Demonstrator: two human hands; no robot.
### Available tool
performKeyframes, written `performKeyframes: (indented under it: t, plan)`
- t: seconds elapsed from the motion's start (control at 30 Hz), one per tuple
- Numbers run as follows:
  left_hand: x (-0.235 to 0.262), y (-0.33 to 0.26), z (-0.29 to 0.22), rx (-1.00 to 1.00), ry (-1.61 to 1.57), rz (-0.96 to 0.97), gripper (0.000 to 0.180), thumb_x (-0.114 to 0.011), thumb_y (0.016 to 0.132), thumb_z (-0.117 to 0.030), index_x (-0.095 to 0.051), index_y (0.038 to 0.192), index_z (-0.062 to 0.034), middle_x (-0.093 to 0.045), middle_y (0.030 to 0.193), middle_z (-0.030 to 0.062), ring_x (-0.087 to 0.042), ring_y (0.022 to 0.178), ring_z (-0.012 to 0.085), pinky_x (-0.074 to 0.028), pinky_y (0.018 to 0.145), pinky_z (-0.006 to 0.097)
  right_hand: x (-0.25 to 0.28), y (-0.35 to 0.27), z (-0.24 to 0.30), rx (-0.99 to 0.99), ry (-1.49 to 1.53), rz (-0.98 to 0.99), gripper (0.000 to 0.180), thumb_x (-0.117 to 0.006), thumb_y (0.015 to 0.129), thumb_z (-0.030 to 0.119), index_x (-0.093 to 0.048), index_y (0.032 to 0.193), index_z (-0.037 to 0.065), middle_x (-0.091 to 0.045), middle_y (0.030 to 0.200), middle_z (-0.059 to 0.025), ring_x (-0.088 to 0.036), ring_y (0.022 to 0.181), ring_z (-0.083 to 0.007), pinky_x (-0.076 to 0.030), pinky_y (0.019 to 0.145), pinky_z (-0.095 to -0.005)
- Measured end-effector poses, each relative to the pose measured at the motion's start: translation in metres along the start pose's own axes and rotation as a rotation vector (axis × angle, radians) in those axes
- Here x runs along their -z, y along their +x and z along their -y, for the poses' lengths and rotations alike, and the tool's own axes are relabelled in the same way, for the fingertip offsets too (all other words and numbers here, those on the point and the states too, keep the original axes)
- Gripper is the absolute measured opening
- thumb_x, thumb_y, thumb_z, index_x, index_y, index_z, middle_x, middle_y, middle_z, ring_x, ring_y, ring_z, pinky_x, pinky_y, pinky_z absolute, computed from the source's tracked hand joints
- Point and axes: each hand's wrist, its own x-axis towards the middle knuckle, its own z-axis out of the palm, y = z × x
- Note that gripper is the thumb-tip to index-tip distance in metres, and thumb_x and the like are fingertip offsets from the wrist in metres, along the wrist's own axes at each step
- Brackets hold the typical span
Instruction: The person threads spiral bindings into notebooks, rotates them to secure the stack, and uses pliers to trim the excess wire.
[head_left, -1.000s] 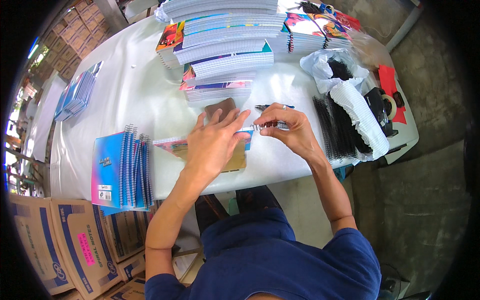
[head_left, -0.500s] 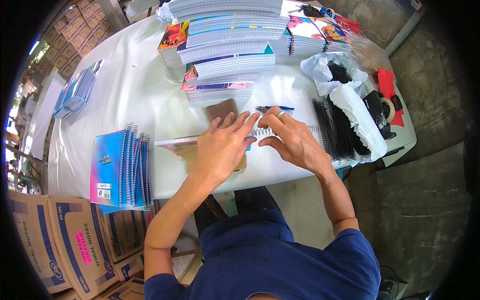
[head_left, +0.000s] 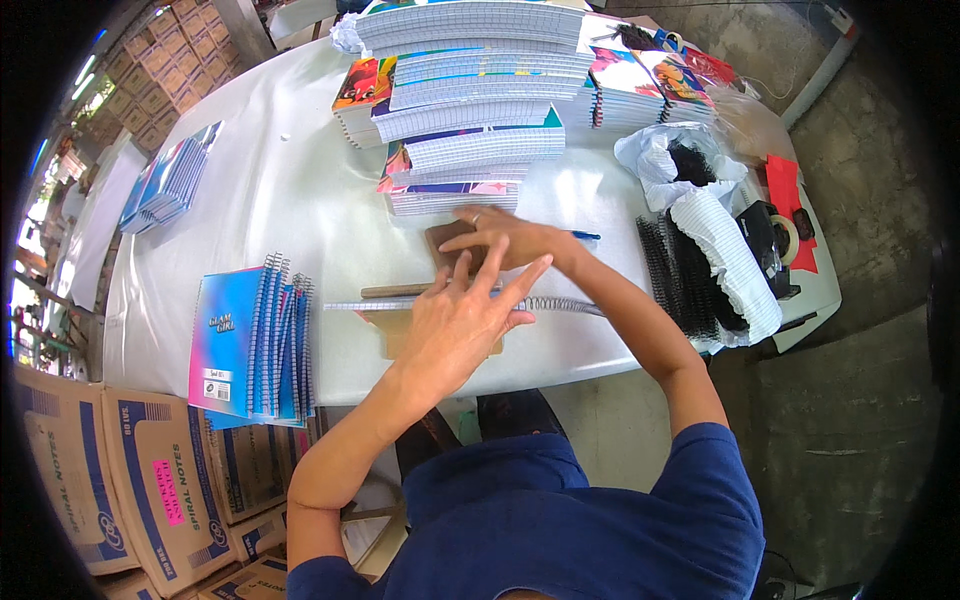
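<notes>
A notebook (head_left: 372, 306) stands with its white page edge up, and a metal spiral coil (head_left: 563, 305) runs out from its right end. My left hand (head_left: 455, 325) rests over the notebook with fingers spread, thumb on the near side. Under it a tan board (head_left: 392, 338) partly shows. Just beyond the notebook lies a thin brown bar (head_left: 392, 291). My right hand (head_left: 505, 240) reaches across to a brown block (head_left: 441, 240), its fingers stretched over the top. A blue-handled tool (head_left: 585, 235) lies partly hidden behind the right wrist.
Finished blue spiral notebooks (head_left: 225, 335) are piled at left, others (head_left: 170, 180) farther back. Tall stacks of unbound notebooks (head_left: 480, 115) stand at the back. At right are black coils (head_left: 672, 275), white wrapping (head_left: 725, 255) and tape (head_left: 784, 240). Cartons (head_left: 150, 480) fill the lower left.
My right hand has left the coil and moved left to the brown block. The left hand stays at the notebook with its fingers spread wider. The view has shifted slightly.
</notes>
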Motion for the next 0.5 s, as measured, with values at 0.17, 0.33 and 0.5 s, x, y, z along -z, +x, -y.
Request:
performKeyframes:
  t: [0.17, 0.33, 0.5]
  plan:
    - [-0.002, -0.008, 0.007, 0.182, -0.145, -0.057, 0.089, -0.073, 0.072, -0.040, -0.031, 0.148, -0.0195, -0.052, 0.135, 0.0176, -0.059, 0.112, 0.0356, -0.050, 0.092, 0.046, 0.037, -0.019, 0.012, -0.171, 0.352, 0.141, 0.053, -0.070, 0.080, 0.041, -0.062, 0.126, 0.017, -0.057, 0.123, -0.0222, -0.053, 0.114, -0.0351, -0.040, 0.100, -0.0446]
    - [-0.011, -0.010, 0.018, 0.289, -0.161, -0.252, 0.106, -0.083, 0.059, -0.036, -0.029, 0.148, -0.0132, -0.054, 0.135, 0.0142, -0.060, 0.114, 0.0302, -0.048, 0.094, 0.048, 0.081, -0.075, 0.040, 0.029, 0.911, 0.030, 0.068, -0.063, 0.082, 0.054, -0.066, 0.112, -0.007, -0.066, 0.107, -0.0223, -0.058, 0.109, -0.0331, -0.044, 0.091, -0.0424]
    - [-0.011, -0.007, 0.019, 0.274, -0.139, -0.261, 0.104, -0.080, 0.061, -0.043, -0.030, 0.148, -0.0147, -0.057, 0.128, 0.0128, -0.064, 0.103, 0.0320, -0.050, 0.092, 0.045, 0.083, -0.076, 0.042, 0.067, 0.947, -0.008, 0.062, -0.063, 0.083, 0.050, -0.067, 0.113, -0.004, -0.064, 0.110, -0.0212, -0.058, 0.107, -0.0317, -0.042, 0.092, -0.0397]
